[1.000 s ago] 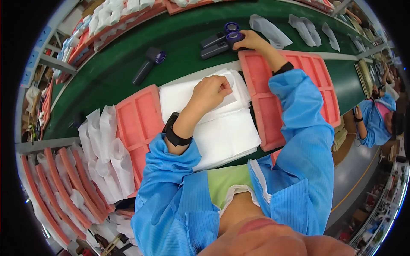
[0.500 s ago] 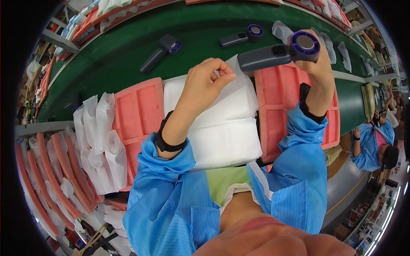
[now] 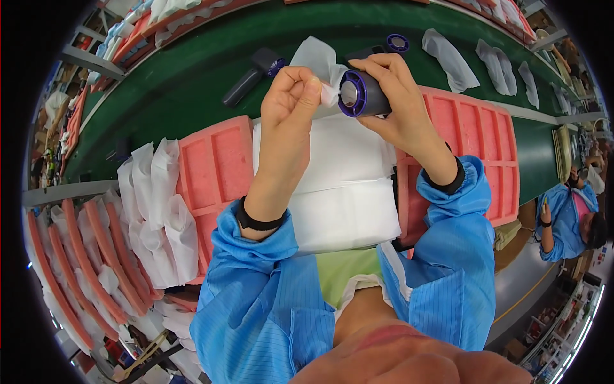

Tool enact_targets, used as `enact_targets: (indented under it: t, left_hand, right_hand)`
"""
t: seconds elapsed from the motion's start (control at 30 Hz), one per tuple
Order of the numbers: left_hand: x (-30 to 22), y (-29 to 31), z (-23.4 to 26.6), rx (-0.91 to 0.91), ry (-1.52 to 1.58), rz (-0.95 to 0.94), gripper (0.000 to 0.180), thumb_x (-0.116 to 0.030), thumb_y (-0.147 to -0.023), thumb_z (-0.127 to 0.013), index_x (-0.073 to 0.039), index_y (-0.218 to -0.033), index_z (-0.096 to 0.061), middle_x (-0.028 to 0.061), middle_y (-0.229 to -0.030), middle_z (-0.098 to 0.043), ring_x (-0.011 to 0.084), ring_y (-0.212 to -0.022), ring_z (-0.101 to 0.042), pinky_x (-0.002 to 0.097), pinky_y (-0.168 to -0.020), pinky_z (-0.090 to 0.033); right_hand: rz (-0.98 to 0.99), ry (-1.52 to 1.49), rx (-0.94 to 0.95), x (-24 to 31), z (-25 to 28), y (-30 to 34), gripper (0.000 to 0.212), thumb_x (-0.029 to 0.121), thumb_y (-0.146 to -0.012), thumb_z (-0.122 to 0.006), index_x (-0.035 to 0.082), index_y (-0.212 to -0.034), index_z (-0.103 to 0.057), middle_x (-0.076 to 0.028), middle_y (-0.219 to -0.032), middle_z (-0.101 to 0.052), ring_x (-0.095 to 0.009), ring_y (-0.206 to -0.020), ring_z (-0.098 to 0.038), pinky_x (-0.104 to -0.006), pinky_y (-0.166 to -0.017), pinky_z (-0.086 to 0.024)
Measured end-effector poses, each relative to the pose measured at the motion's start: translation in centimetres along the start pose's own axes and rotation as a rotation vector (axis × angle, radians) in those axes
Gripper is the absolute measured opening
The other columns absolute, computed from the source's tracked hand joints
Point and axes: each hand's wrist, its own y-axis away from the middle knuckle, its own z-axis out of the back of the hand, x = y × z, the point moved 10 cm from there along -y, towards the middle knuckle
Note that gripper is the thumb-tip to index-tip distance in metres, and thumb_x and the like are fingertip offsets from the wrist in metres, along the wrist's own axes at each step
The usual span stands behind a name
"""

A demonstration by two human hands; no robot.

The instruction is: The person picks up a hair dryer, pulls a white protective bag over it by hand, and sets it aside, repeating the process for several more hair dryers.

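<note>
Left fingers tight on white bag, right fingers around dark fan, close together.

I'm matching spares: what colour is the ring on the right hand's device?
The ring is purple; the head view shows it best.

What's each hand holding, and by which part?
Left hand: white translucent bag, pinched at its near end. Right hand: dark purple-ringed device, gripped around its round head.
</note>
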Motion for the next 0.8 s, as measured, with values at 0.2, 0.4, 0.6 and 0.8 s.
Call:
enact_targets:
  t: [0.2,0.4,0.6,0.8]
  left_hand:
    - [0.2,0.4,-0.5,0.049,-0.068,0.066,0.026,-0.008,-0.091,-0.062,-0.004,-0.114,-0.053,0.0060,-0.098,-0.065,0.0106,-0.089,-0.060,0.0255,-0.085,-0.045]
    - [-2.4,1.3,-2.5,0.048,-0.174,-0.180,0.040,0.000,-0.084,-0.067,-0.002,-0.121,-0.052,0.0076,-0.101,-0.067,0.0118,-0.087,-0.061,0.0252,-0.078,-0.048]
    - [-7.0,7.1,-9.9,0.240,-1.120,-0.980,0.057,0.010,-0.074,-0.068,-0.004,-0.126,-0.051,0.0112,-0.101,-0.066,0.0194,-0.083,-0.064,0.0242,-0.074,-0.050]
    - [-9.3,7.8,-10.3,0.125,-1.045,-0.985,0.064,0.006,-0.067,-0.073,-0.006,-0.127,-0.051,0.0137,-0.107,-0.063,0.0232,-0.085,-0.063,0.0270,-0.073,-0.050]
  right_hand:
    - [0.030,0.155,-0.080,0.8,0.8,0.2,0.074,-0.007,-0.056,-0.077,0.003,-0.126,-0.054,-0.015,-0.110,-0.048,-0.032,-0.097,-0.054,-0.0345,-0.084,-0.046]
    - [0.110,0.093,-0.104,1.5,-0.2,0.4,0.075,-0.010,-0.057,-0.075,0.003,-0.127,-0.055,-0.015,-0.111,-0.048,-0.031,-0.095,-0.054,-0.0328,-0.079,-0.047]
    - [0.180,0.228,-0.110,5.4,2.3,-1.5,0.074,-0.008,-0.063,-0.073,0.003,-0.132,-0.050,-0.016,-0.110,-0.049,-0.030,-0.095,-0.055,-0.0326,-0.078,-0.048]
    - [0.233,0.189,-0.340,8.9,5.6,-1.1,0.060,0.007,-0.075,-0.070,0.002,-0.130,-0.049,-0.015,-0.102,-0.056,-0.028,-0.087,-0.058,-0.0351,-0.071,-0.049]
